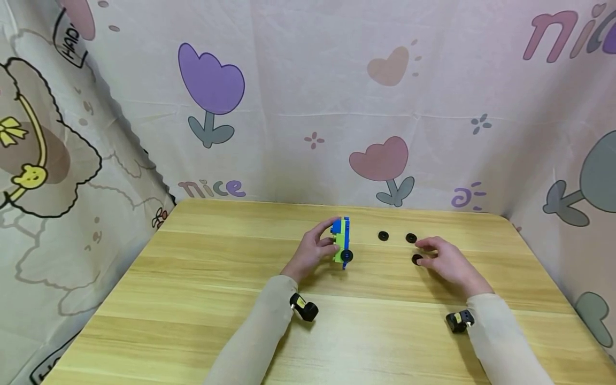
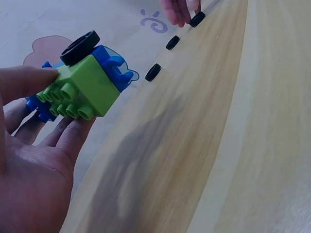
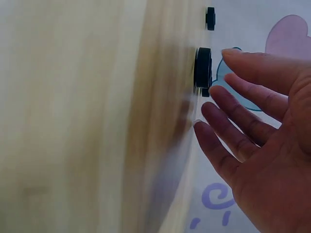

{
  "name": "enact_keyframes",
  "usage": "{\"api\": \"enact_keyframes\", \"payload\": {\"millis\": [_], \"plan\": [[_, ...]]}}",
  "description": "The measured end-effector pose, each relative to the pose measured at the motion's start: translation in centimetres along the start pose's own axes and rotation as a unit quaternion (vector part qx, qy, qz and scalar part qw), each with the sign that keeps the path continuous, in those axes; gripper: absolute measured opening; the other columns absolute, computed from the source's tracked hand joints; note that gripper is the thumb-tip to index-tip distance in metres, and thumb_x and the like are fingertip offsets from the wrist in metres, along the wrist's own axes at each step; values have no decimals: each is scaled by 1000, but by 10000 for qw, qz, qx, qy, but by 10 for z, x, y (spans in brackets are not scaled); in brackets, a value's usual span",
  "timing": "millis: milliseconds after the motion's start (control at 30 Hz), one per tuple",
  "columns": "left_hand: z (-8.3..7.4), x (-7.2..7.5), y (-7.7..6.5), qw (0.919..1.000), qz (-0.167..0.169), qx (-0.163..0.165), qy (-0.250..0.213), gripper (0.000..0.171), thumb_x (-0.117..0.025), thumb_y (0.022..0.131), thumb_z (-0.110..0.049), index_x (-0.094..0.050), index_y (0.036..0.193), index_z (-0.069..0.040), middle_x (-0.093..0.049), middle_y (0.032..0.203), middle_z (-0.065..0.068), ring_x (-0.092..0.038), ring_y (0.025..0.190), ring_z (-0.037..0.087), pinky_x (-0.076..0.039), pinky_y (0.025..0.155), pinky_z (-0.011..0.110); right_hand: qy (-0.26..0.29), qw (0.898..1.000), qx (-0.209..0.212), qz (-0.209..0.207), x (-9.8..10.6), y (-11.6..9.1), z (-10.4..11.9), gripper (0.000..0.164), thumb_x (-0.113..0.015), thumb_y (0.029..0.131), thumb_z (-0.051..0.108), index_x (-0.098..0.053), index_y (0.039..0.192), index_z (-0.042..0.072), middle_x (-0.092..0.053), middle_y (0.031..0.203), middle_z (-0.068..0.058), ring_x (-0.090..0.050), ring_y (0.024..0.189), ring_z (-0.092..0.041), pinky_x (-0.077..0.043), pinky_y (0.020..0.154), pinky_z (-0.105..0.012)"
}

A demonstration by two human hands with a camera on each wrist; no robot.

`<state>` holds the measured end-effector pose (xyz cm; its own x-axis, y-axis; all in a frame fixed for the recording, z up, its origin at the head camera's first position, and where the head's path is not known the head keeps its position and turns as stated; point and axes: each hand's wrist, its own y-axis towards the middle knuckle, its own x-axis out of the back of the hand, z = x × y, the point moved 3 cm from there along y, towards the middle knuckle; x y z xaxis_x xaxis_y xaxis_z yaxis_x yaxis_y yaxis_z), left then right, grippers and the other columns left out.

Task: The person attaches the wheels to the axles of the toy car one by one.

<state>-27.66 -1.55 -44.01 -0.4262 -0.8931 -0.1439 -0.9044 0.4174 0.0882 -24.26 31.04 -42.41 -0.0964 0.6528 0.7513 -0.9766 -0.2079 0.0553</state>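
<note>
My left hand (image 1: 310, 252) grips a toy car (image 1: 342, 240) of green and blue building bricks, held above the table. The thumb presses one side and the fingers lie along the other. One black wheel (image 2: 80, 47) is on the car; green studs face the palm in the left wrist view. Low over the table on the right, my right hand (image 1: 448, 262) has its fingers spread and relaxed around the nearest loose wheel (image 3: 202, 68). Whether its thumb touches that wheel I cannot tell. Two more loose wheels lie farther off, one at the back (image 1: 411, 238) and one to the left (image 1: 383, 236).
The wooden table (image 1: 192, 299) ends at a patterned cloth backdrop (image 1: 298, 80) behind and at both sides. Small black cameras are strapped to the left wrist (image 1: 304, 308) and the right wrist (image 1: 459, 322).
</note>
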Motion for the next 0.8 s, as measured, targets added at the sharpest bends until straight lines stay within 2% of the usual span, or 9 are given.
{"api": "enact_keyframes", "payload": {"millis": [200,433,633,800], "plan": [[1,-1,0,10000,20,21,14,69,-60,90,12,-44,149,-20,-32,154,0,-58,117,30,-53,88,40,-114,9997,114,193,-1,5,1,39,-73,83,2,-61,118,-9,-61,110,-20,-57,100,-36,-45,90,-53],[1,-3,1,10000,27,4,9,69,-59,90,13,-45,148,-20,-32,154,0,-58,117,30,-54,87,39,-327,9983,70,480,-4,8,1,30,-74,80,1,-65,107,-5,-61,99,-12,-57,91,-28,-45,85,-47],[3,-2,1,10000,79,-8,-34,69,-58,90,14,-44,149,-19,-31,155,3,-58,117,31,-54,87,38,-423,9977,111,508,-4,8,1,27,-75,78,0,-64,102,-5,-61,91,-10,-56,84,-25,-46,77,-43],[3,-1,0,10000,77,-8,-18,69,-58,90,14,-43,149,-19,-30,155,2,-57,117,31,-53,88,39,-472,9980,136,407,-4,8,4,26,-75,79,2,-64,102,-4,-60,94,-10,-56,86,-25,-47,78,-42]]}}
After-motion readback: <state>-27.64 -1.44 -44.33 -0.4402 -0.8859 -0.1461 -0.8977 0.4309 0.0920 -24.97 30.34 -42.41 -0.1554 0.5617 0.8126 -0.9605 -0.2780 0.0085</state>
